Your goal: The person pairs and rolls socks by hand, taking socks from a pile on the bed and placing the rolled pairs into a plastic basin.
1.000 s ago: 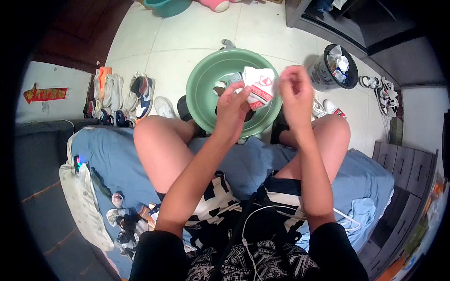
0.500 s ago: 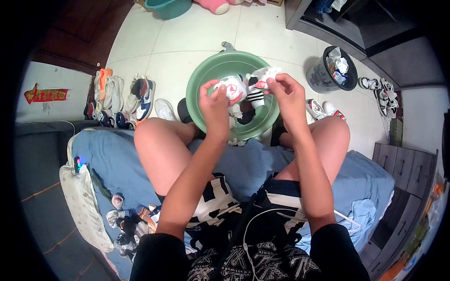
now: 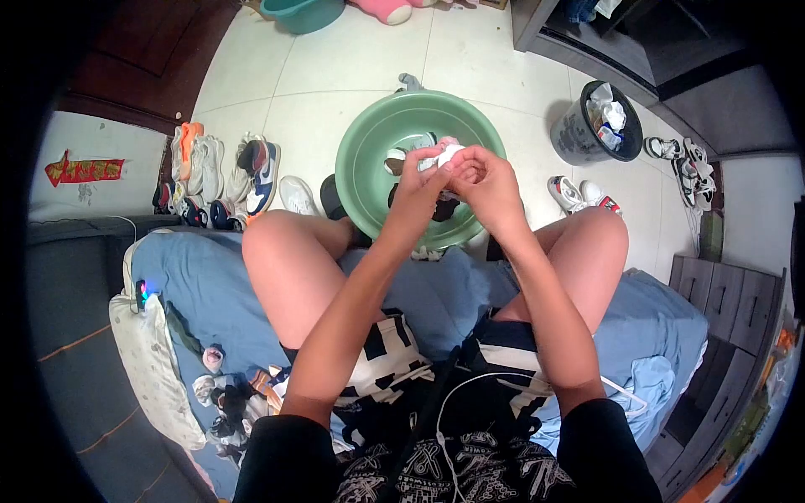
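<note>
Both of my hands meet above a green basin [image 3: 355, 138] on the floor between my knees. White socks [image 3: 450, 154] are pinched between them, bunched small and partly covered by the fingers. My left hand [image 3: 419, 180] is closed on the left side of the bundle. From the right, my right hand [image 3: 486, 180] grips it with curled fingers. Below, several socks [image 3: 444, 210], dark and white, lie in the basin, partly hidden by my hands.
A bin [image 3: 587, 134] with rubbish stands to the right of the basin. Shoes [image 3: 262, 180] line the floor at left, with sneakers [image 3: 579, 195] by my right knee. A pile of socks [image 3: 231, 402] lies on the blue bed sheet [image 3: 214, 289]. Another basin [image 3: 302, 15] is at the back.
My hands were apart, each with a white, red-printed sock. They have come together, and the socks are now bunched into one bundle between them.
</note>
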`<state>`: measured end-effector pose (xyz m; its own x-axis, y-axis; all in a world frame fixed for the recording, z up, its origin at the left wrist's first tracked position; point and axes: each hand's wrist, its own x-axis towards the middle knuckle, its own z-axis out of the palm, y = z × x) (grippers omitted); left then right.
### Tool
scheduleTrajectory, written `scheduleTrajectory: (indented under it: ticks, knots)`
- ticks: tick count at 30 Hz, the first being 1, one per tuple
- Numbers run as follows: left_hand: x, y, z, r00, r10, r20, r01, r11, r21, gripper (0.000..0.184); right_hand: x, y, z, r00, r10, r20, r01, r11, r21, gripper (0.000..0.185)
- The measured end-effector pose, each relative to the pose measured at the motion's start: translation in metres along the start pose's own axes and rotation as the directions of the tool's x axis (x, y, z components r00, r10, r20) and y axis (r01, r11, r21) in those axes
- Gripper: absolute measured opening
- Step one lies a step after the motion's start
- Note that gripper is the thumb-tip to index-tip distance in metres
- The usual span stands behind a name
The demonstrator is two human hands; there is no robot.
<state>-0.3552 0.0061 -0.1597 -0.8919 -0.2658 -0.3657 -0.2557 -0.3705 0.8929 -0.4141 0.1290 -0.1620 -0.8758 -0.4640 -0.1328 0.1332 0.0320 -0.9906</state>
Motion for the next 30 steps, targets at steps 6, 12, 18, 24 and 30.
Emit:
scheduleTrajectory:
  ticks: [6,12,18,24,30]
  knots:
    - [0.005,-0.002,-0.002,0.999,-0.02,0.04,0.024,0.996,-0.087,0.031,-0.001,-0.01,-0.008,0.996,0.038,0.08,-0.037,0.999,-0.018,0.005]
    - [0.008,-0.01,-0.009,0.982,0.156,0.106,-0.172,0.972,0.162,0.031,-0.004,-0.009,-0.003,1.0,-0.004,-0.026,-0.001,0.982,-0.188,0.009]
    - [-0.005,0.005,0.001,0.932,0.349,0.093,-0.355,0.838,0.415,0.032,-0.008,-0.019,-0.002,0.987,-0.14,-0.08,0.104,0.932,-0.348,0.015]
    - [-0.003,0.013,-0.003,0.928,0.355,0.112,-0.368,0.834,0.412,0.036,-0.005,-0.021,-0.008,0.999,-0.034,-0.021,0.035,0.998,0.052,0.015]
    - [0.0,0.003,-0.005,0.941,0.331,0.076,-0.327,0.825,0.46,0.029,-0.006,-0.012,-0.007,0.987,0.133,0.088,-0.15,0.962,0.227,0.017]
